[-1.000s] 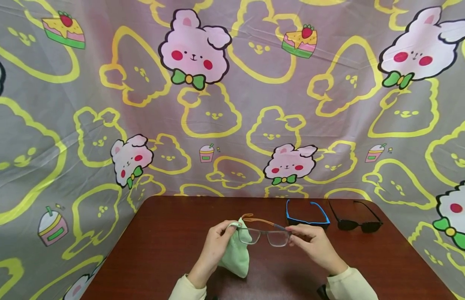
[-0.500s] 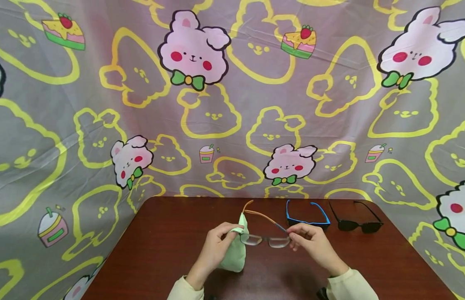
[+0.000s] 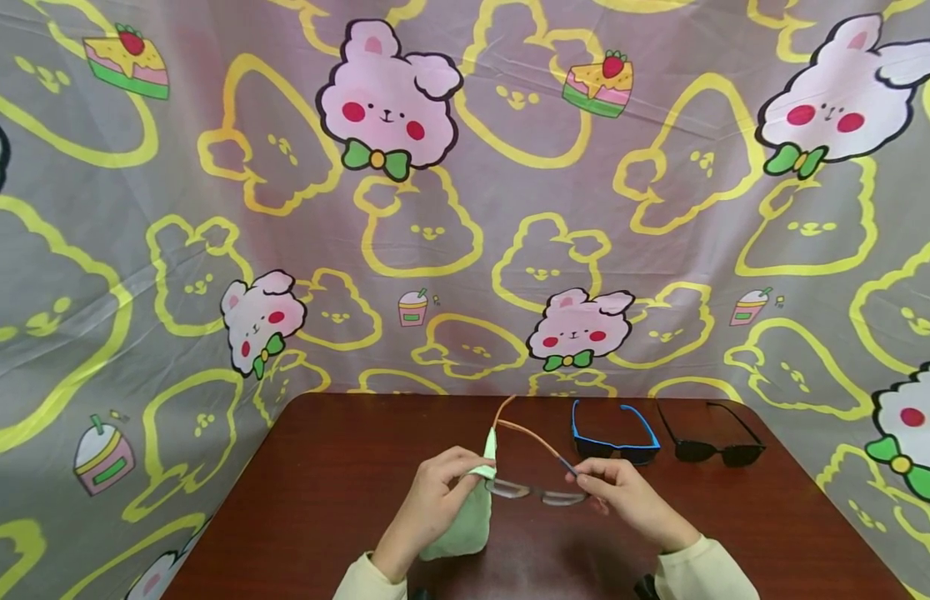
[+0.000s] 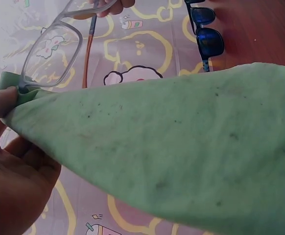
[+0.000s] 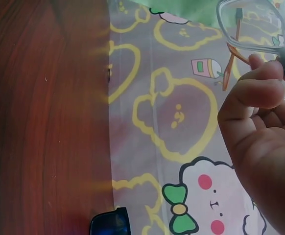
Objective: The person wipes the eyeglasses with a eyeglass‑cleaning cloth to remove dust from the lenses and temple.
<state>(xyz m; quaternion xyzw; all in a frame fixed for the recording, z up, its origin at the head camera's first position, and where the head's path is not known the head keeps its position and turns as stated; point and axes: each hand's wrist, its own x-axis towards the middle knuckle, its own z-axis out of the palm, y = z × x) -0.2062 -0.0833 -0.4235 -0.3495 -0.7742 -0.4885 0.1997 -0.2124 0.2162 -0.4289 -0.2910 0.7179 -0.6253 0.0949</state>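
A pair of eyeglasses (image 3: pixel 512 491) with a clear grey frame and orange-tipped temples is held above the table between both hands. My left hand (image 3: pixel 427 508) pinches a pale green cleaning cloth (image 3: pixel 465 529) folded over the hinge end and temple on the left. In the left wrist view the cloth (image 4: pixel 181 142) hangs broad and shows small dark specks. At the opposite hinge, my right hand (image 3: pixel 632 498) pinches the eyeglasses between thumb and fingers. The right wrist view shows one lens rim above that hand (image 5: pixel 265 117), with the temples behind it.
Blue-framed sunglasses (image 3: pixel 615 450) lie with temples spread at the back right of the dark red-brown table (image 3: pixel 322 492). Beside them are black sunglasses (image 3: pixel 720 452). A curtain (image 3: pixel 495 250) printed with cartoon rabbits encloses the table at the back and sides.
The eyeglasses have tipped, so the lenses look flatter and the temples point farther up and away. The cloth has slid up along the left temple. Both hands have shifted slightly.
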